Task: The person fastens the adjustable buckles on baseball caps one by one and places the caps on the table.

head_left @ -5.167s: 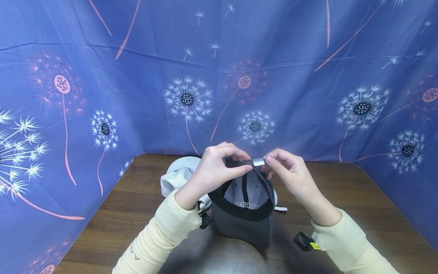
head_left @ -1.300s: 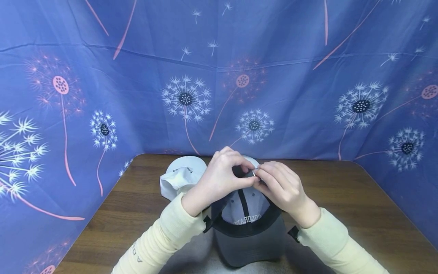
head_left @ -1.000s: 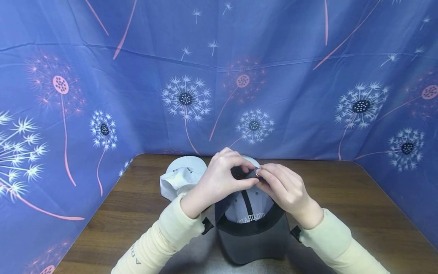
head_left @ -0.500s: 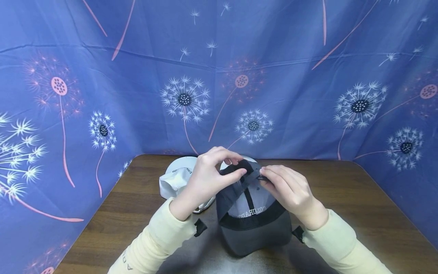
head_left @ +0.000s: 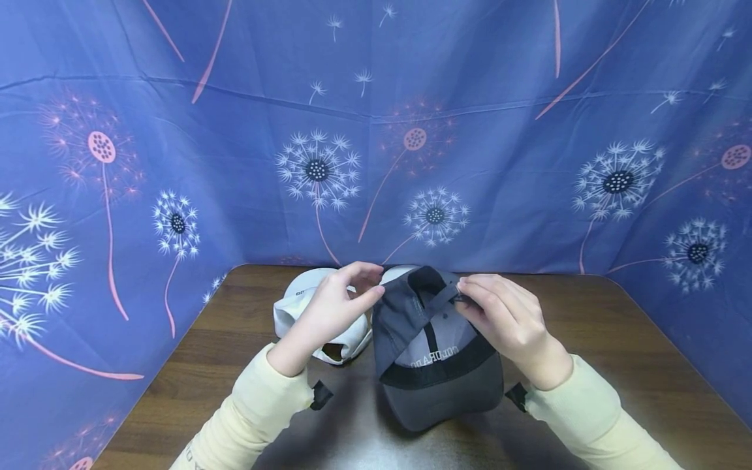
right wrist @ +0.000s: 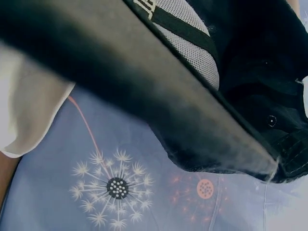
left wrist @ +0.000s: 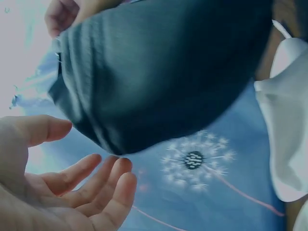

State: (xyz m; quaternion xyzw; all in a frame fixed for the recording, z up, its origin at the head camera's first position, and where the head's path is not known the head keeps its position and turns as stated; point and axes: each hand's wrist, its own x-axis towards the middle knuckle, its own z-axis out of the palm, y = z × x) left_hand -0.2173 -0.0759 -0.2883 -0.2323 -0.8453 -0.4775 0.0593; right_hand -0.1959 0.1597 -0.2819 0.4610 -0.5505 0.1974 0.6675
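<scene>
A dark grey baseball cap (head_left: 440, 401) is held up over the table, its brim toward me and its inside showing mirrored lettering. My right hand (head_left: 508, 320) pinches the back strap (head_left: 443, 297) at the cap's rear right; its fingertips hide the strap's end. Beside the cap's left edge is my left hand (head_left: 329, 307), thumb and fingers spread and nothing between them. In the left wrist view, its fingers (left wrist: 113, 185) lie just off the cap's rear edge (left wrist: 96, 110); whether a fingertip touches cannot be told. The right wrist view shows the cap's brim (right wrist: 120, 62) up close.
White caps lie behind and left of the grey one: one cap (head_left: 288, 313) is partly covered by my left hand, and a white piece (head_left: 396, 273) shows behind the grey cap. The brown wooden table (head_left: 587, 326) meets a blue dandelion-print cloth (head_left: 517, 163).
My left hand has let go of the cap's rear and drawn back left, its fingers spreading. My right hand keeps the strap and has shifted slightly right. The strap ends, together earlier, are now apart.
</scene>
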